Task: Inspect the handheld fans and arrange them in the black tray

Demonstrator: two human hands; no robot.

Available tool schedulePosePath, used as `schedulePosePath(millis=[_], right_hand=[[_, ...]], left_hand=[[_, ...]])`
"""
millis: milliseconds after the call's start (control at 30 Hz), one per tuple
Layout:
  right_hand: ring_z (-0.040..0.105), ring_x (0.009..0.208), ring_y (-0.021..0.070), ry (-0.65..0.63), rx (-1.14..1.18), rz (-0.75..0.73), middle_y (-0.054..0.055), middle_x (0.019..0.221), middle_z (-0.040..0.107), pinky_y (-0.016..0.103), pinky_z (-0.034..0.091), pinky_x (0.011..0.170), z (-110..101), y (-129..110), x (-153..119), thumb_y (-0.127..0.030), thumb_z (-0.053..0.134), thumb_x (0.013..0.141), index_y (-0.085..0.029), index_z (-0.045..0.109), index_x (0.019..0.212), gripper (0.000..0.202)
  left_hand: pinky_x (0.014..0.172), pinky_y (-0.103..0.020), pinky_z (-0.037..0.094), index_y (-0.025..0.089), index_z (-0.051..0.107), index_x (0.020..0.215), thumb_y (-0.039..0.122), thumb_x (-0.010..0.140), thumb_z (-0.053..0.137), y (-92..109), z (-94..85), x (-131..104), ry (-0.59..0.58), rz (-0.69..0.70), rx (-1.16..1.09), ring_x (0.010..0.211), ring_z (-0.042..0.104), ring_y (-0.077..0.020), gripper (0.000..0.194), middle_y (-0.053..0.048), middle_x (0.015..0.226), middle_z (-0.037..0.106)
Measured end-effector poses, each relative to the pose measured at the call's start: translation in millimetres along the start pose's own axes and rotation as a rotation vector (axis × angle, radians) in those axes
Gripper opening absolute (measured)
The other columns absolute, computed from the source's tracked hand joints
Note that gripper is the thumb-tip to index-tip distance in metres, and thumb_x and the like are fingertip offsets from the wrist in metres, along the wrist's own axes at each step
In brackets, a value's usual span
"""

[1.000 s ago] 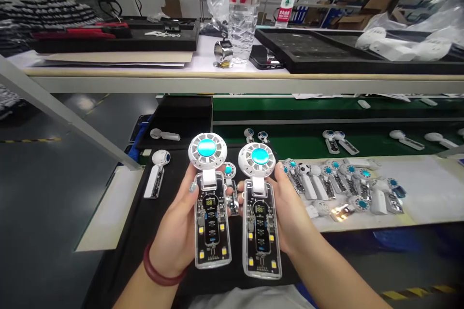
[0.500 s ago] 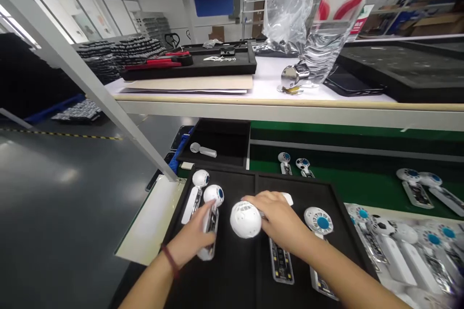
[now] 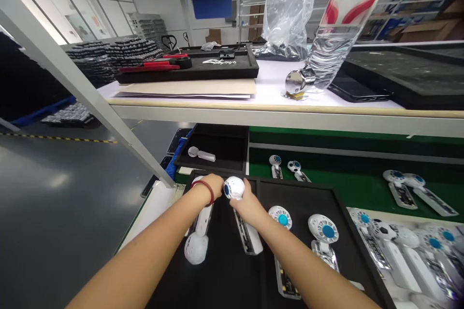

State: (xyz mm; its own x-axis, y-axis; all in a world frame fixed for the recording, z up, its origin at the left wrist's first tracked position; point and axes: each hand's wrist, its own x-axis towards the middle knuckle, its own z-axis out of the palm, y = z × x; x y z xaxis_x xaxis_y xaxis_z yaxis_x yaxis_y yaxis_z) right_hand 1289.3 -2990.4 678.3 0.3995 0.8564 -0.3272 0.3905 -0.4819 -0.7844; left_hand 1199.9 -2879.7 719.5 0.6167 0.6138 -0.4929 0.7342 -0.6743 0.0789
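My right hand [image 3: 250,206] is closed round a white handheld fan [image 3: 235,188] with a blue centre, gripping it just below the round head. Its handle, with circuitry showing along one side, slants down toward me over the black tray [image 3: 232,282]. Close by on the left, my left hand [image 3: 216,185] is curled with its back to me, hiding the fingers and anything in them. Under that wrist runs the handle of another white fan [image 3: 196,249], its head nearest me. Two fans with blue centres, a nearer fan [image 3: 281,217] and a farther-right fan [image 3: 324,229], lie on the tray's right side.
Several fans [image 3: 408,239] lie crowded at the right. Behind, a smaller black tray [image 3: 232,164] holds one white fan [image 3: 201,154]. A shelf edge [image 3: 271,118] crosses above, bearing a water bottle [image 3: 348,24]. A slanted white post [image 3: 97,91] stands left.
My right hand has moved left and now holds a blue-centred fan upright-headed near my left hand. My left hand has moved farther away from me. A white fan now lies head-toward-me below it.
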Motion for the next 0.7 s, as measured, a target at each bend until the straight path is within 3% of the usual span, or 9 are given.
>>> schedulePosePath(millis=[133,200,267,333,400,500,600,700], right_hand=[[0.062,0.079,0.018,0.033,0.133,0.105,0.012,0.097,0.063,0.024,0.046,0.067,31.2,-0.4,15.3,-0.026,0.047,0.073,-0.002,-0.004,0.136,0.084],[0.062,0.082,0.0185,0.038,0.159,0.131,0.013,0.097,0.063,0.024,0.046,0.069,46.3,-2.9,21.1,-0.031,0.047,0.075,0.001,-0.005,0.135,0.085],[0.062,0.082,0.018,0.033,0.155,0.124,0.012,0.096,0.064,0.023,0.046,0.069,58.3,-5.6,25.2,-0.03,0.048,0.077,-0.001,-0.005,0.136,0.085],[0.062,0.084,0.0176,0.039,0.117,0.097,0.012,0.101,0.062,0.023,0.046,0.07,65.7,-7.2,27.3,-0.028,0.048,0.078,-0.005,-0.003,0.137,0.082],[0.06,0.091,0.0205,0.059,0.045,0.072,0.014,0.109,0.058,0.027,0.045,0.073,68.3,-7.8,27.5,-0.029,0.046,0.079,-0.008,0.004,0.137,0.075],[0.057,0.094,0.0317,0.075,-0.114,0.046,0.02,0.103,0.06,0.041,0.043,0.076,65.7,-8.3,24.4,-0.038,0.044,0.08,-0.005,0.024,0.131,0.064],[0.054,0.093,0.0378,0.07,-0.267,-0.013,0.021,0.092,0.062,0.049,0.04,0.076,54.2,-9.3,22.3,-0.049,0.044,0.078,-0.004,0.042,0.118,0.06],[0.049,0.102,0.0341,0.101,-0.37,-0.081,0.017,0.105,0.058,0.046,0.038,0.083,23.1,-5.2,36.6,-0.057,0.036,0.08,-0.012,0.053,0.108,0.056]], left_hand=[[0.077,-0.038,0.048,0.014,0.057,0.093,0.031,0.081,0.053,-15.9,-3.0,33.5,0.104,-0.043,-0.029,0.086,0.058,-0.0166,0.022,-0.005,0.095,0.06],[0.083,-0.041,0.046,0.014,0.055,0.1,0.031,0.084,0.048,-30.6,0.5,28.9,0.223,-0.04,-0.066,0.094,0.056,-0.0179,0.025,-0.006,0.103,0.058],[0.095,-0.042,0.038,0.015,0.051,0.111,0.029,0.086,0.041,-46.8,13.7,9.8,0.333,-0.025,-0.104,0.11,0.048,-0.0195,0.03,-0.01,0.118,0.051],[0.104,-0.041,0.028,0.017,0.046,0.12,0.03,0.085,0.041,-63.2,39.3,-20.0,0.371,-0.026,-0.138,0.126,0.032,-0.0228,0.038,-0.013,0.135,0.036],[0.103,-0.047,0.029,0.022,0.045,0.123,0.035,0.075,0.054,-77.5,76.5,-52.5,0.316,-0.045,-0.171,0.13,0.02,-0.0332,0.051,-0.015,0.143,0.02],[0.101,-0.05,0.028,0.031,0.031,0.132,0.035,0.054,0.073,-88.8,138.5,-86.8,0.262,0.045,-0.272,0.131,0.011,-0.0378,0.088,-0.012,0.147,-0.003],[0.1,-0.053,0.028,0.034,0.019,0.135,0.017,0.057,0.07,-86.6,180.8,-90.3,0.539,0.054,-0.189,0.132,0.008,-0.0368,0.094,-0.01,0.148,-0.003],[0.098,-0.054,0.031,0.036,0.014,0.135,0.013,0.071,0.056,-80.6,192.1,-75.9,0.728,0.075,-0.143,0.132,0.014,-0.0343,0.08,-0.009,0.147,0.005]])
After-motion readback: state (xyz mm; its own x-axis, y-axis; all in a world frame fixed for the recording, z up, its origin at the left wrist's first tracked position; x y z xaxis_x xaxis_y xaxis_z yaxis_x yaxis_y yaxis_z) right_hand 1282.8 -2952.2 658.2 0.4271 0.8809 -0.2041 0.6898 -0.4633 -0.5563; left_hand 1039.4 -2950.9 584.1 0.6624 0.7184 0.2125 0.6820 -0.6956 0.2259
